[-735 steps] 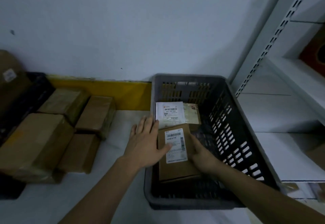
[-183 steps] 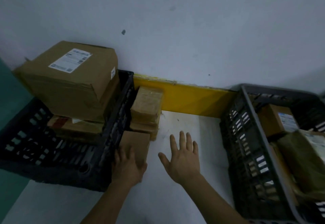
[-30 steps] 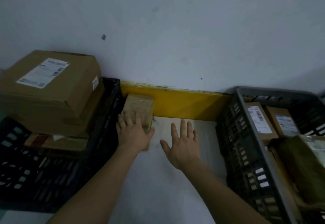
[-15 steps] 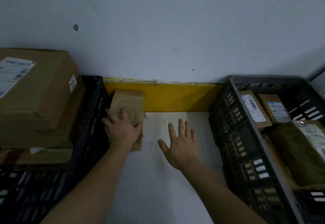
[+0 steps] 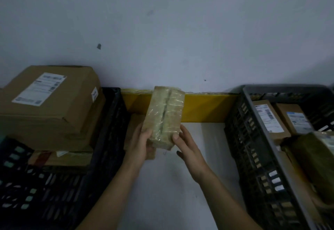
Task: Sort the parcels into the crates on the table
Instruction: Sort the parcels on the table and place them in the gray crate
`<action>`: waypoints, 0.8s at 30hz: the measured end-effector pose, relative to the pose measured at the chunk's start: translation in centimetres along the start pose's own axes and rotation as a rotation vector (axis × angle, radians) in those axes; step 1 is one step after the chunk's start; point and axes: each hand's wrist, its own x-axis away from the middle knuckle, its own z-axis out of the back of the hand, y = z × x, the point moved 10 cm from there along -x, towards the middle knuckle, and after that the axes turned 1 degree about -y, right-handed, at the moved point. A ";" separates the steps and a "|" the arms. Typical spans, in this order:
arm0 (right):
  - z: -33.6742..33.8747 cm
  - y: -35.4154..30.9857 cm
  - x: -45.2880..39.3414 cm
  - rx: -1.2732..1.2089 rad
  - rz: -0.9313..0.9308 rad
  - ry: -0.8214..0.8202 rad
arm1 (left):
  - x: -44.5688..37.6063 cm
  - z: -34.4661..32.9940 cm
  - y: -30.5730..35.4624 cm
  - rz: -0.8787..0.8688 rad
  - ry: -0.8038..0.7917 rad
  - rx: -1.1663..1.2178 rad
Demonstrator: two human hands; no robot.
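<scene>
A tape-wrapped brown parcel (image 5: 163,116) is lifted above the white table (image 5: 173,184), tilted with its far end up. My left hand (image 5: 140,145) grips its near left side and my right hand (image 5: 186,145) holds its near right corner. Under it, another flat brown parcel (image 5: 133,130) lies on the table beside the black crate (image 5: 106,139) on the left. That crate holds a large labelled box (image 5: 54,103) stacked on other parcels. The grey crate (image 5: 256,139) on the right holds several labelled parcels (image 5: 269,119).
A yellow strip (image 5: 204,106) runs along the foot of the white wall behind the table. A dark olive package (image 5: 314,159) lies in the grey crate near its front right. The two crates flank a narrow strip of table.
The parcel has come up off the stack by the black crate and moved right. My right hand, open over the table before, now holds the parcel's right corner.
</scene>
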 end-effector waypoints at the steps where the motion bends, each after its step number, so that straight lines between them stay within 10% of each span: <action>1: -0.3 -0.8 0.6 -0.058 0.020 -0.033 | 0.7 -0.6 -0.8 0.064 -0.036 0.050; 12: 4.1 -6.5 6.7 0.648 0.431 0.467 | 3.0 -4.5 3.0 -0.115 -0.158 0.014; 24: 7.6 -9.5 10.9 0.888 0.397 0.661 | 3.8 -9.7 5.6 -0.203 -0.285 -0.274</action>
